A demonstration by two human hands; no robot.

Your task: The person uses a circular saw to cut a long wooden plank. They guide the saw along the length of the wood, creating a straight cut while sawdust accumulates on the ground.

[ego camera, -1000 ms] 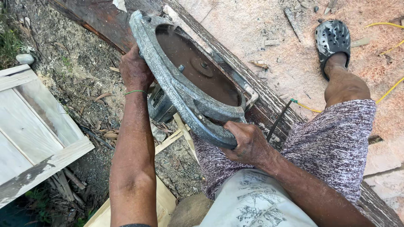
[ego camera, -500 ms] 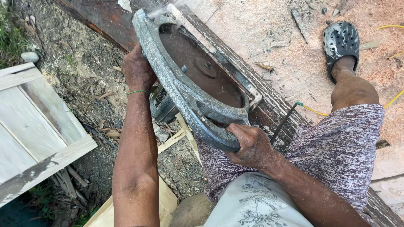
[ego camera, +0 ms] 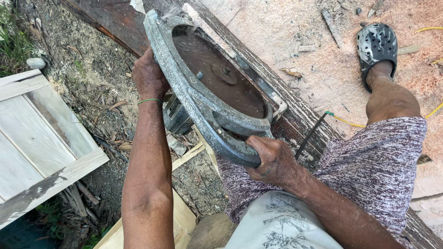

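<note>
I am looking straight down at my own two arms as I work a heavy circular saw [ego camera: 207, 92] along a long dark wooden plank [ego camera: 115, 20] that runs diagonally across the ground. My left hand [ego camera: 148, 76] is closed around the far side of the saw's grey metal guard, a thin green band [ego camera: 150, 100] on that wrist. My right hand [ego camera: 272, 161] is wrapped tight around the near end of the saw's curved grey handle, close to my lap. The saw sits tilted on the plank's edge, its round rust-brown blade [ego camera: 217, 80] blurred, with fine dust flying off it, so I judge the cut to be under way along the length of the board. Carrying on would, I think, call for both hands keeping a firm hold and pushing the saw steadily away from me along the plank, minding the dark cord [ego camera: 310, 134] trailing beside my right knee. Counting what is here: one saw, one plank being cut, two hands on the tool, one foot in view wearing one dark perforated clog [ego camera: 376, 44], one leg in speckled purple shorts [ego camera: 369, 166]. A yellow cable [ego camera: 344, 121] snakes over the pale sawdust-covered ground [ego camera: 300, 27] on the right. To the left lies one pale wooden panelled frame [ego camera: 32, 133] on bare dirt, well apart from the saw, and a few light wood offcuts [ego camera: 189, 154] lie below it.
</note>
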